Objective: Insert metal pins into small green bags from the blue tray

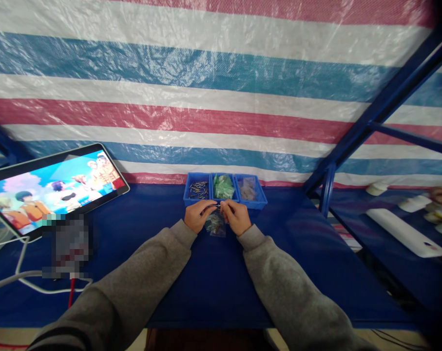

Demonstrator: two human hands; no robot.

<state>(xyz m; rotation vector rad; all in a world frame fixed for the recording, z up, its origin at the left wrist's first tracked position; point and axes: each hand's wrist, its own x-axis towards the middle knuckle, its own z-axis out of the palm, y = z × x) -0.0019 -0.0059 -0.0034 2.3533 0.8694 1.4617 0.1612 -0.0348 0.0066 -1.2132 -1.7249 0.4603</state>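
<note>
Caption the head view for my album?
Left hand and right hand close together at a small clear bag, near three blue bins.

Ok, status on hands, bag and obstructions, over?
Left hand and right hand nearly together, fingertips at small clear bag; exact grip unclear. Small pieces inside. Blue bins just beyond.

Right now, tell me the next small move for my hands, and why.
Probably steady the clear bag with the left hand and feel along its top edge with the right hand. Small pieces seem to lie in it, and the fingertips of both hands nearly meet at its top, but whether it is closed is too small to tell.
</note>
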